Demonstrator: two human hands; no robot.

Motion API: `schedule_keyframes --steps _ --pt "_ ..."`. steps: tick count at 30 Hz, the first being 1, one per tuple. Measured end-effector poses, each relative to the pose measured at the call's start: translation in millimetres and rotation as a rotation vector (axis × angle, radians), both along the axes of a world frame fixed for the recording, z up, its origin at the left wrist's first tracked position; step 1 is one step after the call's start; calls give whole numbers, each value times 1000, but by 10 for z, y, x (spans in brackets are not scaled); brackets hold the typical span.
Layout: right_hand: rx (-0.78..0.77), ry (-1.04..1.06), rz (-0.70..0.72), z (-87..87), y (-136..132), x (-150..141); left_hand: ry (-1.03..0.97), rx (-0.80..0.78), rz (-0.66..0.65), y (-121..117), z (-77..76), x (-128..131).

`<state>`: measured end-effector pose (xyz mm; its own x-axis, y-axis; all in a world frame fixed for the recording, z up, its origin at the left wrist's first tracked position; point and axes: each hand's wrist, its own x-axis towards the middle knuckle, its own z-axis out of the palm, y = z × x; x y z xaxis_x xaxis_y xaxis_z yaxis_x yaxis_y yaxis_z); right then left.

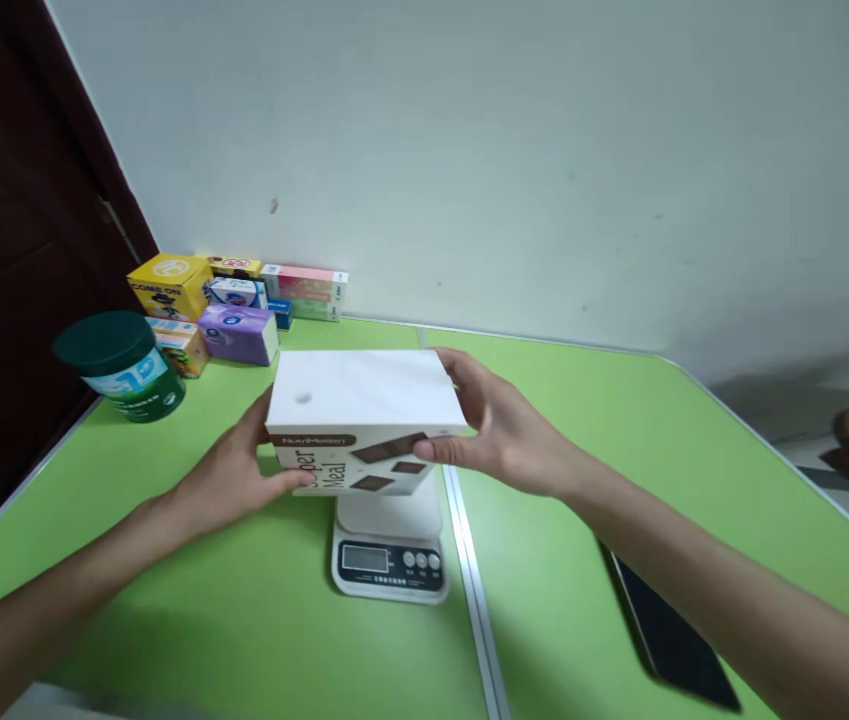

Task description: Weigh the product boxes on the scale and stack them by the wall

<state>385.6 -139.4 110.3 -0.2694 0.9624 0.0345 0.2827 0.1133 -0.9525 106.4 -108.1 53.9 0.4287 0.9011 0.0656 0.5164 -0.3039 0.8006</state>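
I've left hand (225, 485) and right hand (503, 430) gripping the white box (364, 410) over the scale (391, 562), inside the desk's (619, 420) far edge; uneven pressure could tip it, clearance uncertain.

White box (364, 395), front face: "NutriMotion" in pale letters on a brown band (315, 440); below, set vertically, "Meal" and a partly covered word ending "per". Yellow box (173, 285), front: "COME ON". Green tub (131, 375) label, kitchen scale (390, 570) button captions: too small to read.
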Motion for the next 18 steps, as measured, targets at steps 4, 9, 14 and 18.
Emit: schedule_keyframes --steps 4,9,14,18 --pt "26 -17 -59 -204 -283 261 31 11 -35 -96 -69 394" --pt "13 -114 -11 -361 -344 470 125 10 -105 -36 -154 495" --pt "-89 -312 57 -574 -341 647 237 -18 -198 -12 -184 268" --pt "-185 -197 119 -778 -278 628 268 -116 -218 15 -221 178"
